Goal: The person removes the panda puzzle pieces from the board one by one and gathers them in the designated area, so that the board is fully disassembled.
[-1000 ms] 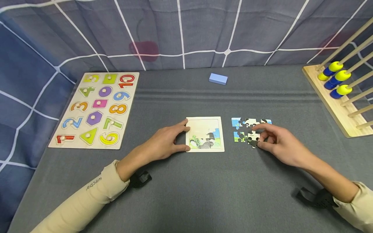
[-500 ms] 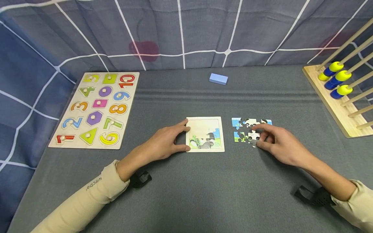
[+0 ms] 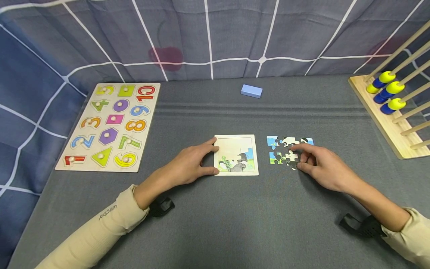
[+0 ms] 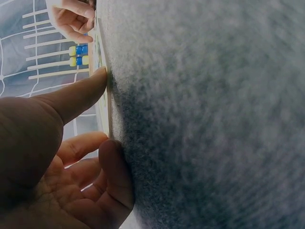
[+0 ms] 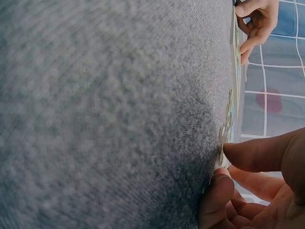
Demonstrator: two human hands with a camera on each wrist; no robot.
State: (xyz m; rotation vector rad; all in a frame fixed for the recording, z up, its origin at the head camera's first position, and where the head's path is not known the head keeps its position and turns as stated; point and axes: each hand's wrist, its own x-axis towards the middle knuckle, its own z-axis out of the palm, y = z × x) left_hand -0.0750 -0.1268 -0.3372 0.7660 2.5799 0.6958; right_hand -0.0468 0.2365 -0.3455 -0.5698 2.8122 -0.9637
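"So, why is the left hand [image 3: 193, 161] set where it is?"

"Presumably so that the shallow tray [image 3: 230, 147] is kept from sliding. It is laid flat on the grey cloth [image 3: 215, 224], and its left edge is touched by the thumb near the lower corner and by fingertips nearer the upper. Thumb and forefinger are spread well apart, with nothing pinched between them."

"And the right hand [image 3: 317, 164]?"

"Apparently, a puzzle piece [image 3: 291, 160] is held by its edges between thumb and forefinger; how firmly cannot be told. Near it, loose pieces [image 3: 273, 140] are set out in 2 rough rows just right of the tray, likely so that they can be seen and reached easily."

"What is contained in the tray?"

"Fitted pieces [image 3: 239, 165] are seated along the bottom and partway up the right side. At the upper left, the pale floor is left bare."

"Is anything else filled?"

"Yes, the number board [image 3: 90, 166], well to the left: 10 numerals [image 3: 78, 159] and 5 shapes [image 3: 112, 137] are seated in it, topped by knobs [image 3: 113, 118], probably for lifting. At the far right, beads [image 3: 395, 87] are threaded on a wooden rack [image 3: 377, 112]."
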